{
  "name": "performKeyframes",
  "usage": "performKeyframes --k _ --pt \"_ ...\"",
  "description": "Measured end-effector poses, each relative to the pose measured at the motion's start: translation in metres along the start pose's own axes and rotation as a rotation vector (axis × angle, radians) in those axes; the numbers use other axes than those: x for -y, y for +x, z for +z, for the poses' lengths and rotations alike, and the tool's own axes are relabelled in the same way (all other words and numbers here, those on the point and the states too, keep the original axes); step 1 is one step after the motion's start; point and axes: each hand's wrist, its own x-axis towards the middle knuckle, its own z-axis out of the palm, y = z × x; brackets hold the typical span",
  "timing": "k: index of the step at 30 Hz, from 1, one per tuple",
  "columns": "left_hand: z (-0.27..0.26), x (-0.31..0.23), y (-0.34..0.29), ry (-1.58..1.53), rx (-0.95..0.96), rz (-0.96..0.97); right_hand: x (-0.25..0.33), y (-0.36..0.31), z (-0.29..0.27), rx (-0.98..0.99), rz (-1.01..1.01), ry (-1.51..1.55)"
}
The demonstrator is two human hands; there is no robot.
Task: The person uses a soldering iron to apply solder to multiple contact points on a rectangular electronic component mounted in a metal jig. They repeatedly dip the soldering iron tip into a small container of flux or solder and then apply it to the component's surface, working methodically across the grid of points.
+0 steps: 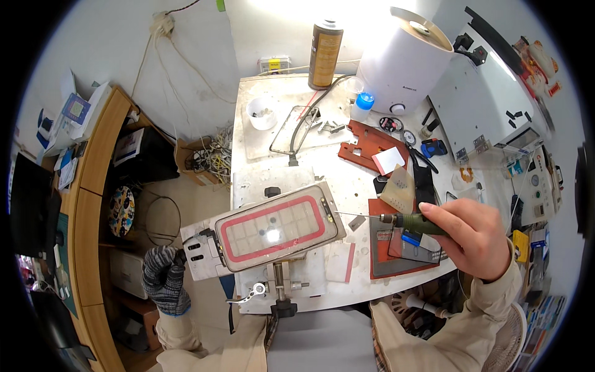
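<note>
My right hand (469, 232), bare, is closed round a small green rotary tool (419, 224). A long thin bit (359, 214) reaches left from it, its tip close to the right end of a phone screen (271, 233); I cannot tell whether they touch. The screen lies tilted on a flat metal heated-plate-like fixture (202, 263), with a pink-red rectangular outline showing through the glass. My left hand (166, 280), in a grey striped knit glove, is curled round a dark knob (180, 256) at the fixture's left end. A metal post (278, 273) stands beneath the fixture.
Behind the fixture are a phone frame (295, 131), a white cup (261, 114) and a brown spray can (325, 54). A white humidifier-like appliance (403, 62) stands at the back right. Red-brown mats (379, 245), pliers (423, 160) and a blue-capped bottle (362, 106) lie or stand right of centre.
</note>
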Motion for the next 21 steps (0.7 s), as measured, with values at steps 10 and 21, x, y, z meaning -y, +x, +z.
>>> performKeyframes --k 10,21 --pt "0.006 -0.052 -0.013 -0.101 0.202 -0.218 0.005 0.004 0.001 0.01 -0.006 0.004" --pt "0.034 -0.107 0.058 0.058 0.528 0.031 -0.009 0.037 0.025 -0.09 -0.024 -0.017"
